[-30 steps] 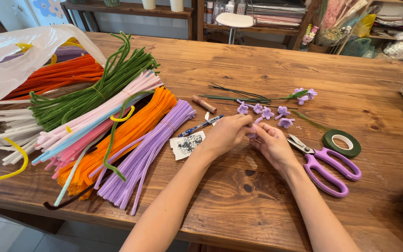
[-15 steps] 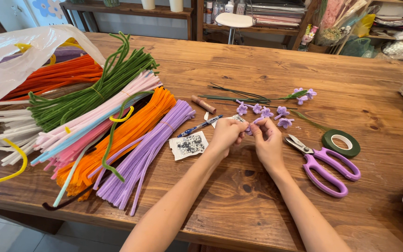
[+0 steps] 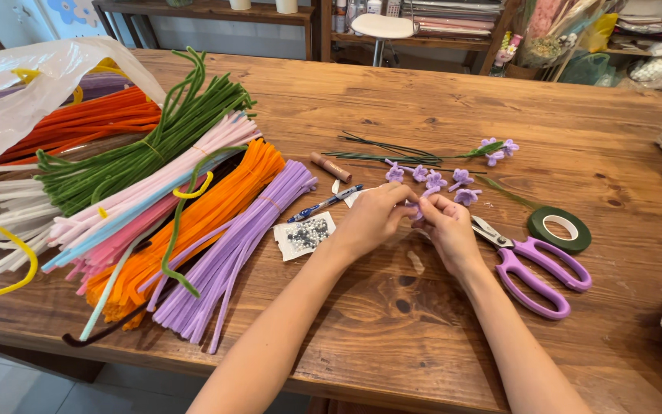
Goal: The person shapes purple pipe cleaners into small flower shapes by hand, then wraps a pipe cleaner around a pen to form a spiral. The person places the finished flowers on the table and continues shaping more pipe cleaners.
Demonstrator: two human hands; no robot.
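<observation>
Your left hand and right hand meet, both grips pinching a small purple fuzzy pipe-cleaner flower (mostly hidden); purple-handled scissors lie just right on the wooden surface.

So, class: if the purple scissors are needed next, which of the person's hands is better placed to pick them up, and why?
Probably the right hand. The purple scissors lie just beside it on the wooden table, with nothing between. The left hand is farther away and would have to cross over the right.
</observation>
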